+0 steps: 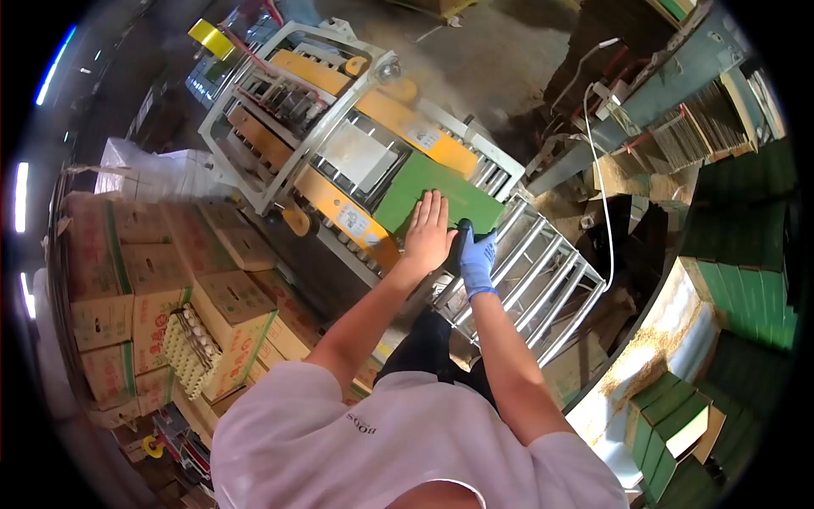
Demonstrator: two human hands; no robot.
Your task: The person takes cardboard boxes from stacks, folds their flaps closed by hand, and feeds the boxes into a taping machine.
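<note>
A closed green carton [437, 193] lies on the carton-sealing machine, between its two orange side rails. My bare left hand [428, 237] rests flat on its top, with the fingers stretched out. In a blue glove with dark fingertips, my right hand [476, 254] touches the carton's near right end. The glove's thumb and a finger stand apart there; the rest of the fingers are partly hidden against the box. Just beyond the carton, a metal plate [360, 157] shows between the orange rails [415, 131].
A roller conveyor [543, 271] adjoins the machine on the right. Stacked brown cartons [153, 280] and egg trays [193, 352] stand left. Yellow tape [210, 39] sits atop the machine's far end. Green cartons [746, 297] are piled right, and a white cable [600, 187] hangs nearby.
</note>
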